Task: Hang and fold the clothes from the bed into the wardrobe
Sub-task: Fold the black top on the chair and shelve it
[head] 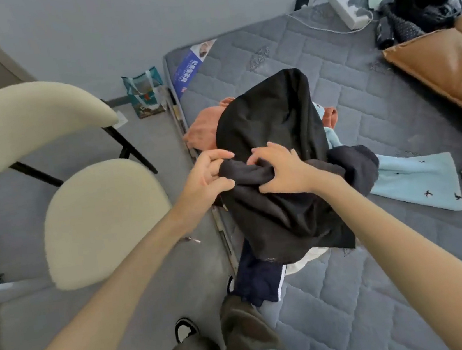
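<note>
Beside a bare grey quilted mattress (357,76), a person stood with both arms stretched out over a heap of clothes, holding a black garment (269,117) raised over the pile. The left hand (206,178) pinched a bunched edge of the dark cloth between thumb and fingers. The right hand (282,172), close beside it, had its fingers curled into the same gathered fold. The two hands were near each other but not touching. The rest of the black garment hung down and spread away from the grip, covering much of the pile.

Beneath it lay an orange garment (203,131) at the mattress edge. A light blue garment (418,179) printed with small dark bird shapes was spread flat toward the right. A navy garment (257,283) with a white stripe was draped over the mattress edge near the person's legs.

A tan cushion (439,68) rested at the far right of the mattress, with a white power strip (347,11) and a dark heap of bags (421,3) near the wall. A cream upholstered chair (103,221) stood on the grey floor to the left, well apart from the clothes, and a patterned tote bag (144,93) sat by the wall beside the mattress corner.
</note>
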The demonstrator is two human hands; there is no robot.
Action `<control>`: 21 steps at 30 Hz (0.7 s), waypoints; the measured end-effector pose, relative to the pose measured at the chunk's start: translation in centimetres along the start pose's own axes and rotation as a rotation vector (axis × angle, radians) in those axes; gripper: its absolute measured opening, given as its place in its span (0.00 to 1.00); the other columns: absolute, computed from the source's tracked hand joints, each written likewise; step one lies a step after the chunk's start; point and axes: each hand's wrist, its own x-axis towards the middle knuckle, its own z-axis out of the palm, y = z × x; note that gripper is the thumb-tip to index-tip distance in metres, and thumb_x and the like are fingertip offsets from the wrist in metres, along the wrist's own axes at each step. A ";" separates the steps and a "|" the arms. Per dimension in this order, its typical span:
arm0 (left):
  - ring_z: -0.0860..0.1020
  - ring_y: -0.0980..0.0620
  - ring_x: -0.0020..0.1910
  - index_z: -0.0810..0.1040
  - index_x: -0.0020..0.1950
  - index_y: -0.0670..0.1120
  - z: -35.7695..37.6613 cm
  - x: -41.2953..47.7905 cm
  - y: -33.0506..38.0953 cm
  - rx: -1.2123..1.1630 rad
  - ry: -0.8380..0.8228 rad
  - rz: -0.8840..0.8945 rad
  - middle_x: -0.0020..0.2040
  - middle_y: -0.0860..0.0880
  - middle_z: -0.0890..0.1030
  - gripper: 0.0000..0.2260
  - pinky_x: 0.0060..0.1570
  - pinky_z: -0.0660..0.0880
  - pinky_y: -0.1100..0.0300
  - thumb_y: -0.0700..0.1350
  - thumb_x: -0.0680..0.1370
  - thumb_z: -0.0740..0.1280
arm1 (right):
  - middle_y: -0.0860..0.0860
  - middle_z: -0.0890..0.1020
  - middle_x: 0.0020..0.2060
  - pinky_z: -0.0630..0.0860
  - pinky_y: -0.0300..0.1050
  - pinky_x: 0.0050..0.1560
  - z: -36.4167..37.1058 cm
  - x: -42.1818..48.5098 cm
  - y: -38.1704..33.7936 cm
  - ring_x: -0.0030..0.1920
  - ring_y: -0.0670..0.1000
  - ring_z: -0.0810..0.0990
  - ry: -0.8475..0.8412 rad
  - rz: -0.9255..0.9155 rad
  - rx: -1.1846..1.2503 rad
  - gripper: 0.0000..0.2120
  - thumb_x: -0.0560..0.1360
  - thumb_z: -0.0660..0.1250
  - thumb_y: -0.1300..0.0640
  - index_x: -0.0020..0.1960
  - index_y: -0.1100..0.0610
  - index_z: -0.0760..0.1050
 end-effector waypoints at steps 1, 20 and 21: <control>0.79 0.55 0.44 0.70 0.57 0.45 -0.9 -1.6 0.5 -0.032 0.020 0.000 0.46 0.48 0.82 0.19 0.44 0.76 0.65 0.32 0.68 0.63 | 0.46 0.79 0.51 0.67 0.57 0.64 0.5 0.3 -1.7 0.57 0.49 0.76 -0.082 -0.030 0.023 0.15 0.69 0.71 0.58 0.55 0.52 0.74; 0.79 0.70 0.41 0.80 0.46 0.56 -21.2 -32.2 9.7 0.456 0.695 0.076 0.40 0.66 0.82 0.04 0.38 0.69 0.78 0.47 0.78 0.68 | 0.51 0.77 0.38 0.73 0.45 0.35 15.2 -2.0 -38.6 0.36 0.50 0.77 -0.046 -0.708 0.052 0.22 0.71 0.72 0.50 0.46 0.56 0.59; 0.79 0.70 0.42 0.80 0.47 0.57 -21.8 -33.7 10.0 0.443 0.743 0.110 0.40 0.66 0.82 0.07 0.39 0.69 0.79 0.44 0.78 0.67 | 0.51 0.75 0.38 0.70 0.39 0.33 16.1 -2.1 -39.8 0.36 0.47 0.75 -0.087 -0.730 0.113 0.22 0.71 0.73 0.53 0.45 0.55 0.58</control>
